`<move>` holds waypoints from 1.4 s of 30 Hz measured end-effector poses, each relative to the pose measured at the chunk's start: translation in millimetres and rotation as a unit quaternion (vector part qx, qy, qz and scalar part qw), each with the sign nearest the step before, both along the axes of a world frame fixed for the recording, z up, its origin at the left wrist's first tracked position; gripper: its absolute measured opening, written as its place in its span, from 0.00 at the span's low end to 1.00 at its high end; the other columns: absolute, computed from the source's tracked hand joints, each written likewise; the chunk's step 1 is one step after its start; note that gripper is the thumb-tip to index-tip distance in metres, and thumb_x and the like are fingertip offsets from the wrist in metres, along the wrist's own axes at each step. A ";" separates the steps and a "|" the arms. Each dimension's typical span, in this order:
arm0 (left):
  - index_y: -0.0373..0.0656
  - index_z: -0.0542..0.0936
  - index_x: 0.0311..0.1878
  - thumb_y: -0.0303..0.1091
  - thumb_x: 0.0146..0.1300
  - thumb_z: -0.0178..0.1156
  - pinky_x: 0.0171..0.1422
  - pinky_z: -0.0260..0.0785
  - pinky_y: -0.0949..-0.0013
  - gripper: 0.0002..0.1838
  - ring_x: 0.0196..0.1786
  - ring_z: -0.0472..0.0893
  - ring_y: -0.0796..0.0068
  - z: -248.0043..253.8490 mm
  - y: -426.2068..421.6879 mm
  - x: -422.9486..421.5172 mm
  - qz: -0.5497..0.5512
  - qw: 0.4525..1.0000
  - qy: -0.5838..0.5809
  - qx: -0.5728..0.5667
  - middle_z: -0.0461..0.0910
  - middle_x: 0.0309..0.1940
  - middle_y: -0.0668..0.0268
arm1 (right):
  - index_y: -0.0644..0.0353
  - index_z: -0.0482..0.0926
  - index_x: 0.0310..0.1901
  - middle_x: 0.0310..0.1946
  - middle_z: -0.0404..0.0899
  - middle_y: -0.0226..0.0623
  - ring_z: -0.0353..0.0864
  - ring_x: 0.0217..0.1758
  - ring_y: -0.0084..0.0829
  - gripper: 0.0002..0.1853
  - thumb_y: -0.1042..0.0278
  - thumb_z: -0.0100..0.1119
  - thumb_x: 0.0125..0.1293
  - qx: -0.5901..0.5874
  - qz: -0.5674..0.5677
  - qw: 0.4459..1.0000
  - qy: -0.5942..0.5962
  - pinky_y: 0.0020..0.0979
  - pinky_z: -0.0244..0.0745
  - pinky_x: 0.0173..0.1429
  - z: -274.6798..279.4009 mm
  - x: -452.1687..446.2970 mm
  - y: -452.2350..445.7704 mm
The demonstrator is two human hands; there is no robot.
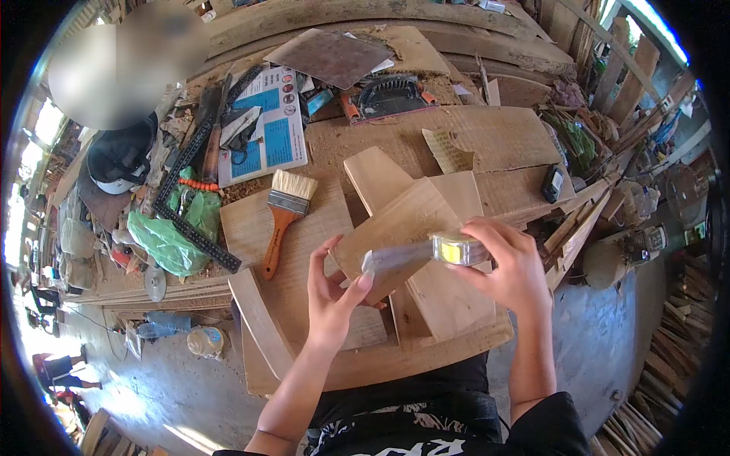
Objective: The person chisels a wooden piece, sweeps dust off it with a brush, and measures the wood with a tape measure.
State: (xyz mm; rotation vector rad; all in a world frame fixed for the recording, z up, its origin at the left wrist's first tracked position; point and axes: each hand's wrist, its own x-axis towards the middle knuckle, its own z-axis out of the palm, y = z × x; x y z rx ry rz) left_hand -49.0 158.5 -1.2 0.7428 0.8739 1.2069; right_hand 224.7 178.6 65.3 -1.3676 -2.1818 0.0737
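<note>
My left hand [332, 302] grips a small flat wooden board [414, 211] by its left end, the thumb on its face. In my right hand [511, 262] is a tape measure [456, 249] with a clear case and yellow inside, pinched between thumb and fingers near the board's right side. A blurred strip runs from the case across the board to a pale tip by my left thumb. Beneath the board lie more wood pieces [452, 300], and a pale wood strip [258, 319] stands to their left.
A paintbrush [286, 213] with an orange handle lies left of the board. Behind it are a black carpenter's square [182, 220], a green plastic bag [179, 235] and a blue-and-white printed sheet [266, 137]. A small black device [553, 183] sits at the bench's right edge.
</note>
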 end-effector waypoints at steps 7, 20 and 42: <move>0.49 0.44 0.79 0.22 0.61 0.76 0.60 0.85 0.55 0.55 0.59 0.86 0.51 -6.8 -38.3 30.2 0.089 0.996 -0.011 0.027 0.74 0.65 0.45 | 0.63 0.81 0.46 0.41 0.84 0.40 0.88 0.40 0.40 0.22 0.63 0.83 0.55 0.009 -0.050 0.987 0.152 0.36 0.84 0.42 -18.2 -18.3 -3.1; 0.37 0.63 0.67 0.36 0.60 0.79 0.30 0.77 0.68 0.41 0.22 0.86 0.66 6.7 -34.0 47.8 0.022 0.828 0.542 0.142 0.83 0.21 0.64 | 0.63 0.71 0.53 0.44 0.83 0.33 0.84 0.41 0.20 0.15 0.70 0.67 0.75 -0.134 -0.135 0.770 0.609 0.28 0.88 0.40 -62.4 -40.5 -12.5; 0.40 0.64 0.81 0.34 0.49 0.81 0.41 0.83 0.60 0.55 0.45 0.84 0.58 19.3 -29.3 49.0 0.026 0.772 0.545 0.327 0.76 0.47 0.54 | 0.69 0.69 0.57 0.49 0.81 0.47 0.84 0.55 0.33 0.26 0.74 0.74 0.65 -0.033 -0.066 0.895 0.439 0.40 0.76 0.70 -81.5 -76.2 -44.1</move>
